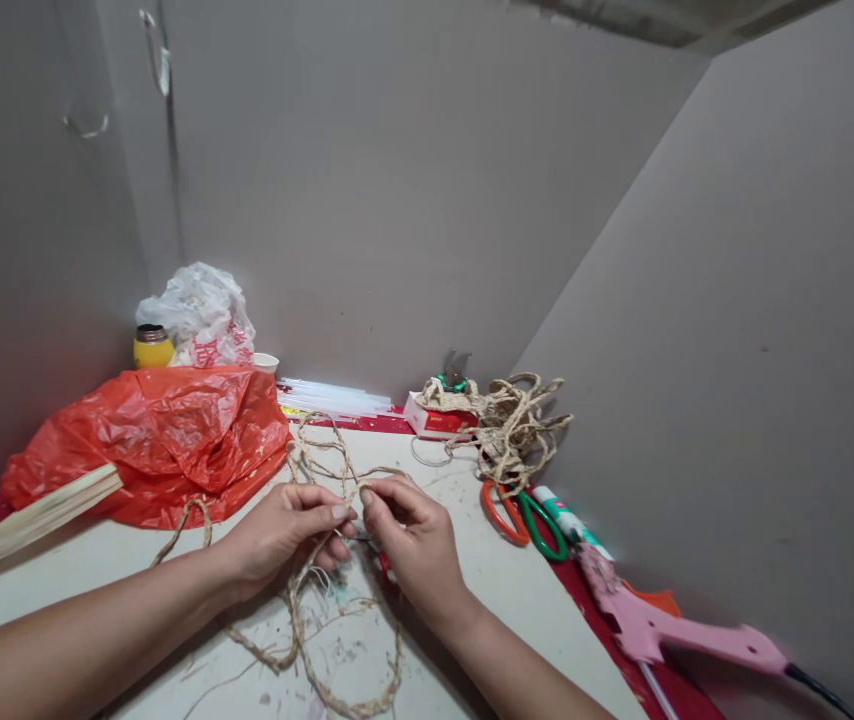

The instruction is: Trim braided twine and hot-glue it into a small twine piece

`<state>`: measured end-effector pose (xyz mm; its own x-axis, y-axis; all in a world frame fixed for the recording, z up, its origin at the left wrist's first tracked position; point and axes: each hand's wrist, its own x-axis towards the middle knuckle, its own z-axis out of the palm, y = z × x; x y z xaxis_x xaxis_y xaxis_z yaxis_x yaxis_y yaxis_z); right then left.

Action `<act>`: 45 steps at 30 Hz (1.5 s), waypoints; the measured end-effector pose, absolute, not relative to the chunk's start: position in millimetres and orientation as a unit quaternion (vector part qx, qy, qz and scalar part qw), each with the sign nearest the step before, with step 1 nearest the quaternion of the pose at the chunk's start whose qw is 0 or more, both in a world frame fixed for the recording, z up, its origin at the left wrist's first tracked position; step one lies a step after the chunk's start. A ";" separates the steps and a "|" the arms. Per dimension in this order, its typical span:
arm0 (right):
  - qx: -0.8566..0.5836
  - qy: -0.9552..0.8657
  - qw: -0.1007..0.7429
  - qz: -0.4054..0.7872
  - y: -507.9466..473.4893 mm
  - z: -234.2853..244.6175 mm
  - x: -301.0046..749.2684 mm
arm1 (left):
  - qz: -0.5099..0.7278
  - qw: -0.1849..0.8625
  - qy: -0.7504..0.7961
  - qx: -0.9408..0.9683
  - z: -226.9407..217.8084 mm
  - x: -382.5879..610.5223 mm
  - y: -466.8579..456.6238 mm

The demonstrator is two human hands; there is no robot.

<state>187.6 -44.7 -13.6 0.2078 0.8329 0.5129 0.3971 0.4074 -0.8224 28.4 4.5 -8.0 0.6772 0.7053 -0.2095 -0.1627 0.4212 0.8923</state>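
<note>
A braided straw-coloured cord (296, 625) lies in loose loops over the white board, under and around both my hands. My left hand (288, 530) is closed in a pinch, thumb against fingers, on part of the cord. Close beside it, my right hand (419, 540) pinches the cord between thumb and forefinger. The two sets of fingertips almost meet. A small red object (386, 568) shows under my right hand, mostly hidden, so its kind is unclear. Thin loose fibres hang and lie below the fingers.
A red plastic bag (172, 430) and pale flat strips (37, 520) lie left. Behind stand a yellow jar (152, 350) and clear sticks (337, 397). At right are a cord heap (517, 430), scissors with orange and green handles (545, 530), and a pink glue gun (682, 632).
</note>
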 end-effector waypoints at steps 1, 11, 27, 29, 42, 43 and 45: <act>-0.517 -0.569 0.594 0.238 -45.0 -13.0 186.0 | 0.273 0.789 0.297 0.464 -8.7 28.8 3.9; -0.447 -0.406 0.611 0.512 -44.8 -8.7 181.5 | 0.318 0.771 0.260 0.486 -10.6 29.7 2.6; -0.439 -0.394 0.645 0.487 -46.3 2.6 186.9 | 0.230 0.803 0.199 0.512 -1.9 31.1 -5.2; -0.435 -0.396 0.654 0.476 -45.1 3.7 191.4 | 0.222 0.806 0.205 0.510 -4.1 29.9 -4.2; -0.394 -0.387 0.703 0.447 -37.2 15.8 207.6 | 0.204 0.841 0.214 0.452 -10.3 26.9 3.8; -0.393 -0.386 0.706 0.445 -36.9 16.6 208.8 | 0.205 0.841 0.215 0.452 -11.0 26.7 3.9; -0.389 -0.383 0.710 0.444 -36.4 17.5 210.8 | 0.204 0.842 0.218 0.450 -12.2 26.4 3.9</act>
